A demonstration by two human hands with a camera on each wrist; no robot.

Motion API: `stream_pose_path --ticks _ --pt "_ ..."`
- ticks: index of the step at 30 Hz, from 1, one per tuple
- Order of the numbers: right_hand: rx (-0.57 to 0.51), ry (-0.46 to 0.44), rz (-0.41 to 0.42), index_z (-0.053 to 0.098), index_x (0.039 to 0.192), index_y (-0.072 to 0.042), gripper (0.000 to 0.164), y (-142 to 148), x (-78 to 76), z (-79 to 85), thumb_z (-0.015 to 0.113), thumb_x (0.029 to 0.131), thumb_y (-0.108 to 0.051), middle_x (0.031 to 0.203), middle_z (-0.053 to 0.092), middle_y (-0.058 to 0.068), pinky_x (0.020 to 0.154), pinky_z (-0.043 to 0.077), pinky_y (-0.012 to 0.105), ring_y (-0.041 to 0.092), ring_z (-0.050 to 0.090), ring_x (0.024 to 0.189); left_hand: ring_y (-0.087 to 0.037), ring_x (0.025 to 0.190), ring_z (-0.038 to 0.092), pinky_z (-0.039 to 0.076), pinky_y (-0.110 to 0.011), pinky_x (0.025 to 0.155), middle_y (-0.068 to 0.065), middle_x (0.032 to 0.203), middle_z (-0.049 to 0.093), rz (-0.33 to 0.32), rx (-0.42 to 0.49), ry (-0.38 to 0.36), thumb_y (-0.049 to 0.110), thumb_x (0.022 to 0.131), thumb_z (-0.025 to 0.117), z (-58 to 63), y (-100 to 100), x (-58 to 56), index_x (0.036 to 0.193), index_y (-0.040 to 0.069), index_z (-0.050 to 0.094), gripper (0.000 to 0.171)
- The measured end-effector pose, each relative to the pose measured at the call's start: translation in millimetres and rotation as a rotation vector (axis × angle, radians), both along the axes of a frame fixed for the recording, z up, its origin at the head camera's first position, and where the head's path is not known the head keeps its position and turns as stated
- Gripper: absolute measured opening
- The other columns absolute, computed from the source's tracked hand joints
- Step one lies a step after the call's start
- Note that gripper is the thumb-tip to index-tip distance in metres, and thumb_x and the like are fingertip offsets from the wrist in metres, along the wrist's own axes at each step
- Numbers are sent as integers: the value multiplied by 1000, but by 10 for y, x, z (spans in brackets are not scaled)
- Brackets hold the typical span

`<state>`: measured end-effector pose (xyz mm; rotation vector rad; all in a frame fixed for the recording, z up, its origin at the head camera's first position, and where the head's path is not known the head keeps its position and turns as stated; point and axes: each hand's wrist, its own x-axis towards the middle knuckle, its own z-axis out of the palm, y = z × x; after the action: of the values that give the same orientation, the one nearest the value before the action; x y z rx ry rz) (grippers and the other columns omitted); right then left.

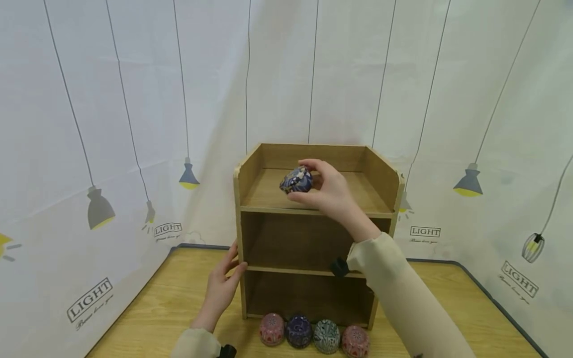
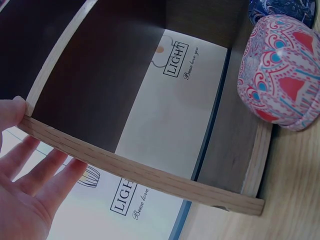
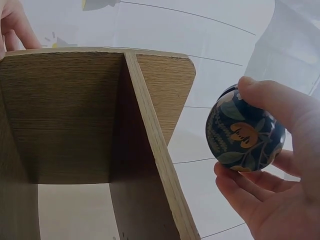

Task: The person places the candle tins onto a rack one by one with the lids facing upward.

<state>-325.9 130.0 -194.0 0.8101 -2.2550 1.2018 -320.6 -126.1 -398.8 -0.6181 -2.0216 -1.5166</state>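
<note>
My right hand (image 1: 329, 191) pinches a small round dark blue tin (image 1: 297, 180) with a floral pattern between thumb and fingers. It holds the tin in front of and over the top tier of a wooden shelf (image 1: 304, 211). In the right wrist view, orange flowers and pale leaves show on the tin (image 3: 245, 132). My left hand (image 1: 222, 283) grips the shelf's left side panel, with the thumb on the front edge near the middle board and the fingers along the outer side. The left wrist view shows those fingers (image 2: 52, 170) partly behind the panel.
Several patterned tins stand in a row before the shelf's base: a pink one (image 1: 271, 329), a dark purple-blue one (image 1: 299, 331), a grey-green one (image 1: 327, 336) and another pink one (image 1: 355, 341). Lamp-printed cloth (image 1: 134, 99) surrounds the wood-grain table (image 1: 152, 303).
</note>
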Motion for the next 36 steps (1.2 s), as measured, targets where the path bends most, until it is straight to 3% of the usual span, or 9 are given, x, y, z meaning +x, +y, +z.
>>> stream_pose_path --ticks 15,23,36 --pt "-12 -60 -31 53 135 -13 66 -58 -46 19 83 78 -24 123 56 5 75 58 36 22 61 102 -44 108 59 56 -28 77 -27 137 49 1 1 -3 1 94 61 10 22 -12 146 0 40 55" --pt "29 -23 -77 54 135 -13 67 -82 -61 20 84 77 -28 121 58 5 67 54 34 21 57 103 -43 107 59 56 -28 77 -27 136 50 -4 4 12 0 94 60 17 24 -8 146 -1 40 55" --pt "13 -65 -85 54 135 -12 66 -65 -85 -6 83 78 -28 121 59 5 70 55 35 21 58 102 -42 105 61 56 -27 76 -26 135 52 19 0 9 0 93 62 11 28 -19 145 -1 42 55"
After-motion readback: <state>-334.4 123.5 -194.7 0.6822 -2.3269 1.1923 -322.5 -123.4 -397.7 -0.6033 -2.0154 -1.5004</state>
